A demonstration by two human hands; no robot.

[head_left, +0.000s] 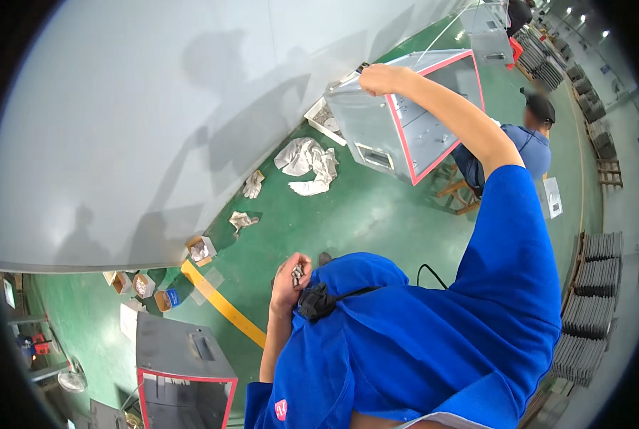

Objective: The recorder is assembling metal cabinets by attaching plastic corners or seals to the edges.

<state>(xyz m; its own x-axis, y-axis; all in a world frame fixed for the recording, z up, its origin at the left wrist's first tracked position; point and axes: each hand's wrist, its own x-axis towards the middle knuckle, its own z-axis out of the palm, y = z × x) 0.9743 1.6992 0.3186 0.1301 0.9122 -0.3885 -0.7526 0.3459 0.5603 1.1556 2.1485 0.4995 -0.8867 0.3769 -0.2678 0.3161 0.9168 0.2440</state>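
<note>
My left hand [285, 284] is held low in front of my body, its fingers curled around several small grey metal parts [297, 274] whose exact kind I cannot make out. My right arm stretches far out to a grey metal cabinet [359, 118] edged in red along its open front. At that cabinet's far upper corner my right hand [381, 79] is closed, and a small dark piece [363, 68] shows beside its fingers. Whatever the right fingers grip is hidden.
White cloths [309, 164] and gloves [253, 184] lie on the green floor. Small cardboard boxes [168, 299] stand by the wall. A second red-edged cabinet [180, 347] is at lower left. A person [530, 146] sits beyond the first cabinet. Stacked grey panels [595, 286] stand at right.
</note>
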